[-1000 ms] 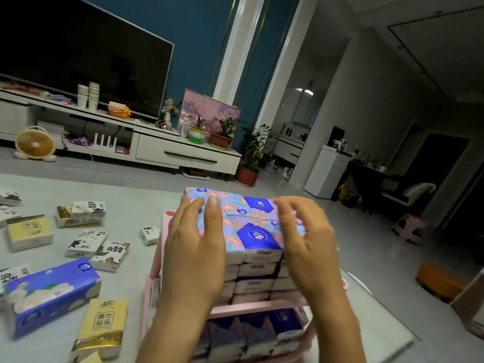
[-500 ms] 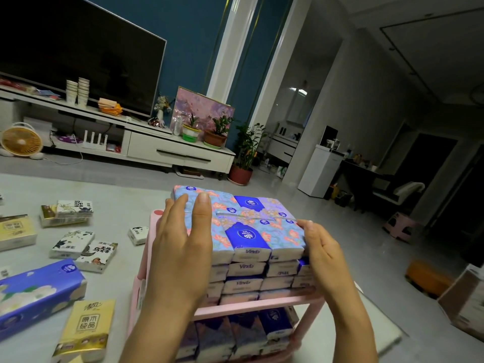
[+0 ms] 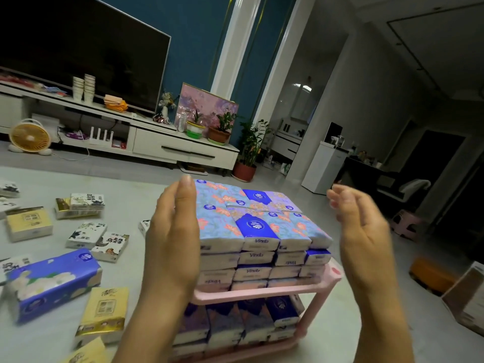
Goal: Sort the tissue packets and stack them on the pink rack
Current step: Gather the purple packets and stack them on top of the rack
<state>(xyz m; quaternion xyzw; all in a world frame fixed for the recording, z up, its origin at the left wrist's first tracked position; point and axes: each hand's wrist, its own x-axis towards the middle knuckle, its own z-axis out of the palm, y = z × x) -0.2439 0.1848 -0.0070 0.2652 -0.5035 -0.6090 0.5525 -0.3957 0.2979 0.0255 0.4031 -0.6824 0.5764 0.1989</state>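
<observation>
On the top shelf of the pink rack (image 3: 262, 293), I am laying my left hand (image 3: 172, 231), fingers straight, along the left edge of the tissue packets (image 3: 251, 226) to square them, my right hand (image 3: 364, 224) hovering open, apart from their right edge.

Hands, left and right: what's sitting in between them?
In the head view, a stack of blue flowery tissue packets on the pink rack sits between the left hand and the right hand. The right hand is clear of it.
</observation>
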